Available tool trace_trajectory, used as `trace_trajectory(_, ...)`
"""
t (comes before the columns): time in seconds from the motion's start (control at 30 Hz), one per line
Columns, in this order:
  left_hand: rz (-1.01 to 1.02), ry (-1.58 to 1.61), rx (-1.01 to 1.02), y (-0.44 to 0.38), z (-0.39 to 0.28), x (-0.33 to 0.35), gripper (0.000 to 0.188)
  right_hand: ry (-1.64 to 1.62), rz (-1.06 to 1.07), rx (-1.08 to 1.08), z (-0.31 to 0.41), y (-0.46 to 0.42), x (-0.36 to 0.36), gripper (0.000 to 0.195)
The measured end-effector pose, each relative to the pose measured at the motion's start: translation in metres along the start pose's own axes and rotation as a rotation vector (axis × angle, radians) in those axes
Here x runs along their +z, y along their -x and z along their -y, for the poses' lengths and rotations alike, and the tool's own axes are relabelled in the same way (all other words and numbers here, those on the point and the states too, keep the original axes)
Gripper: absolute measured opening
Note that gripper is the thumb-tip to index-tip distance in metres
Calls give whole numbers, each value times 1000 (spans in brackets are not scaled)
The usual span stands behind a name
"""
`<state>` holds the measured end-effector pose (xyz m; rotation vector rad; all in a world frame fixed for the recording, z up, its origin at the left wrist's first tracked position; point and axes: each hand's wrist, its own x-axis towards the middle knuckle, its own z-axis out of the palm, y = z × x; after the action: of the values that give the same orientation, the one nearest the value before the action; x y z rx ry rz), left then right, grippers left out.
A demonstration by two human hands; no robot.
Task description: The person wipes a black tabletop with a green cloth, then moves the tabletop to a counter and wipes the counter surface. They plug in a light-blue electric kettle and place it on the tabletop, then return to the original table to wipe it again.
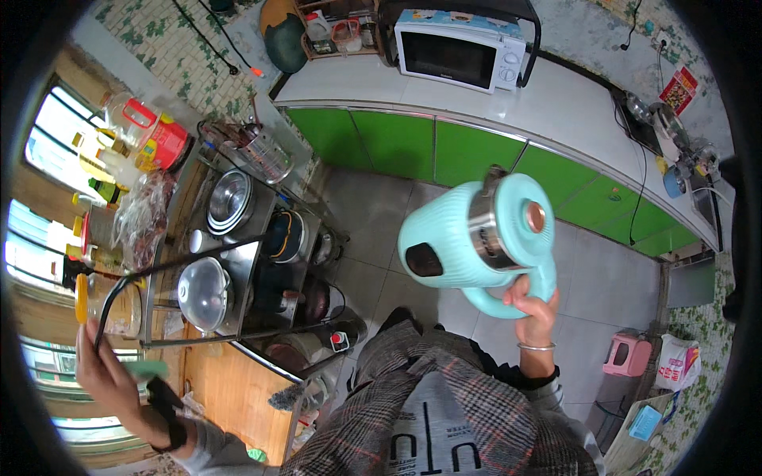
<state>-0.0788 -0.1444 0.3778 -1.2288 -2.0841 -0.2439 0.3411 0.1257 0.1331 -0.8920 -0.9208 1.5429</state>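
Observation:
My right hand (533,309) grips the handle of a mint-green electric kettle (458,238), which is tilted on its side above the floor. Its lid, with a copper-coloured knob, faces right and looks closed. Far to the left, my left hand (110,375) is raised near the shelf with its fingers extended. A black cord (178,260) runs from beside these fingers across the front of the metal rack; whether the fingers pinch it is unclear. Steel bowls (229,201) and a lidded pot (203,294) stand on that rack.
A white counter (351,83) with green cabinets curves across the far side, bearing a microwave (452,56). Bottles and jars line the window side at left, including a red-labelled bottle (164,143). A pink stool (627,354) and a white bag (678,363) rest at right.

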Motion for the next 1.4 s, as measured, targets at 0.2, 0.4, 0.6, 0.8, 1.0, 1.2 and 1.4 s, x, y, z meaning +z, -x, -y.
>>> trace_trajectory(0.2,65,185,145,-126,-143,124,17,-61,-313,-55,17,-65,-46,18)
trace_trajectory(0.4,65,457,295,-248,-232,244,23,47,-521,-168,22,-152,-80,24)
trace_trajectory(0.6,155,684,489,-395,-323,343,8,28,-808,-279,32,-244,-74,29)
trace_trajectory(0.8,318,744,618,-559,-450,420,22,19,-964,-308,44,-312,-81,42)
trace_trajectory(1.0,515,880,521,-684,-572,530,45,-140,-1005,-472,54,-399,-78,40)
trace_trajectory(1.2,528,735,600,-753,-653,636,53,-95,-1005,-463,57,-442,-92,51)
trace_trajectory(1.4,546,666,619,-787,-710,724,49,-38,-1107,-497,59,-452,-64,50)
